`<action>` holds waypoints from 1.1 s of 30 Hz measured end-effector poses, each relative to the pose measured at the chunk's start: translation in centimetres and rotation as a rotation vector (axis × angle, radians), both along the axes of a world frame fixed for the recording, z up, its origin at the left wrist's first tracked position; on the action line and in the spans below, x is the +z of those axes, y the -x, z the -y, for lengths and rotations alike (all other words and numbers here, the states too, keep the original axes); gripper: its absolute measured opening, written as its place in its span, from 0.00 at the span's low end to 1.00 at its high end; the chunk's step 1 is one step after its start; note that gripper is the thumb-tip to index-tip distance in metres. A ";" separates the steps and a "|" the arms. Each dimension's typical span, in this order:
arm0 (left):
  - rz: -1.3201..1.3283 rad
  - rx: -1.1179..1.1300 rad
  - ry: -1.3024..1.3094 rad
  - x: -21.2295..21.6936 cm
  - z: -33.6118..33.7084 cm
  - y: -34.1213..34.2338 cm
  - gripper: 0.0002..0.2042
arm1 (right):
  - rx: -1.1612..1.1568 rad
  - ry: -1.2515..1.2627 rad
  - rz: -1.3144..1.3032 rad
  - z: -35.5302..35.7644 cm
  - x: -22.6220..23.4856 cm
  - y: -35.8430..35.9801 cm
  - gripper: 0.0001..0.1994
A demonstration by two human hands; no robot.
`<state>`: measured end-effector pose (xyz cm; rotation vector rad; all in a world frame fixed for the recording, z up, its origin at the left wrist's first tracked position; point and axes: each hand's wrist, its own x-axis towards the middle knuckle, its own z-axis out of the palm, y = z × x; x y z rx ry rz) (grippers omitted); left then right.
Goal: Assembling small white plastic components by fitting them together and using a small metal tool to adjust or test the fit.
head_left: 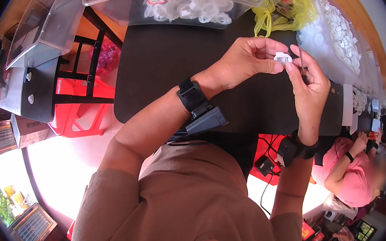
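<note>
A: Left hand point(248, 64)?
B: Thumb and fingers pinching white plastic fitting point(282, 57), above black table point(162, 53), near yellow plastic bag point(302, 4).
A: Right hand point(310, 79)?
B: Fingers curled around slim tool point(301, 57); thumb tip at fitting's edge.

Smooth plastic part point(283, 58), matt tabletop point(158, 58)
</note>
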<state>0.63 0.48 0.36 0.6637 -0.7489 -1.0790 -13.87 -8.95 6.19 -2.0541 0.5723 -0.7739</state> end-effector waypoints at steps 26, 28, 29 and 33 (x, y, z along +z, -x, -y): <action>-0.039 0.059 -0.015 -0.6 0.3 -0.4 0.16 | -0.066 0.470 -0.202 -3.5 1.8 2.2 0.15; -0.014 0.080 -0.020 -0.5 0.3 -0.4 0.16 | -0.065 0.474 -0.201 -3.4 1.7 2.1 0.15; -0.015 0.080 -0.020 -0.5 0.3 -0.4 0.16 | -0.066 0.477 -0.199 -3.4 1.7 2.1 0.15; -0.017 0.083 -0.027 -0.5 0.3 -0.4 0.16 | -0.059 0.474 -0.227 -3.6 1.8 2.0 0.16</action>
